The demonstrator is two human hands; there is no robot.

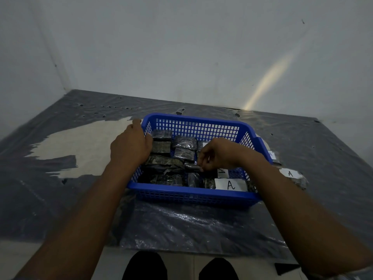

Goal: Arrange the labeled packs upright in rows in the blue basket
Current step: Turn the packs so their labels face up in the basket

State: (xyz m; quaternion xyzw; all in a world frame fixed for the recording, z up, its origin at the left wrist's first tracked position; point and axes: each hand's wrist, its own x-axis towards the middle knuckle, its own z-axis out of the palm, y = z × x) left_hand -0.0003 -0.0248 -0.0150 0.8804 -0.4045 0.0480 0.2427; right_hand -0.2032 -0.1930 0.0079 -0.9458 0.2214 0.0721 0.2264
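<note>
A blue plastic basket sits on the table in front of me, holding several dark plastic-wrapped packs, some showing white labels marked "A". My left hand rests on the basket's left rim, fingers wrapped over the edge near the back left corner. My right hand reaches into the middle of the basket, fingertips pinched on a dark pack. Two more labelled packs lie on the table just outside the basket's right side.
The table is covered with dark crinkled plastic sheeting, torn at the left to show a pale surface. Grey walls rise behind and to the left. My knees show below the front edge.
</note>
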